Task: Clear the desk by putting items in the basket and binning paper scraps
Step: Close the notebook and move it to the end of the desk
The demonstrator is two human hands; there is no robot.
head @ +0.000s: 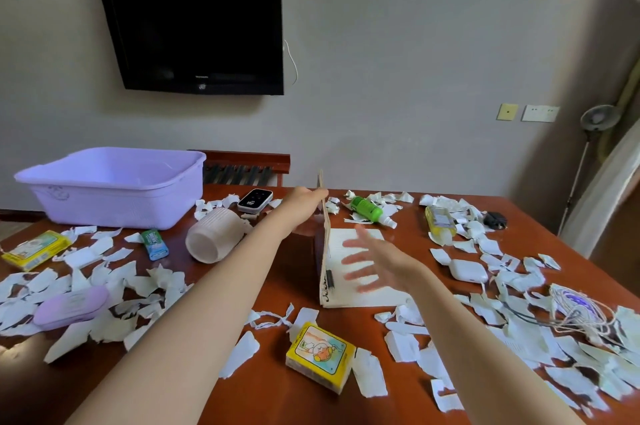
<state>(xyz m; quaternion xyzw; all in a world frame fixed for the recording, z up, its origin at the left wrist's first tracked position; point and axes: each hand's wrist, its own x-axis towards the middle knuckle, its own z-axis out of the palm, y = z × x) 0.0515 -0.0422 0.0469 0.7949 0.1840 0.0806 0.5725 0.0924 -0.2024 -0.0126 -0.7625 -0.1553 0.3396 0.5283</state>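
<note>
Nearest, paper scraps [370, 372] surround a yellow packet [320, 355] by the surface's [277, 286] front edge. Mid-surface the right grip [377, 262] hovers, fingers spread, over the notebook [360, 296], whose raised cover the left grip [304, 199] pinches; the purple basket [114, 203] sits at the far-left corner

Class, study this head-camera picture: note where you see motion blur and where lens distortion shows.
Head view: motion blur smears the right hand over the notebook; the left hand gripping its cover is sharper; wide-angle distortion skews the TV.
</note>
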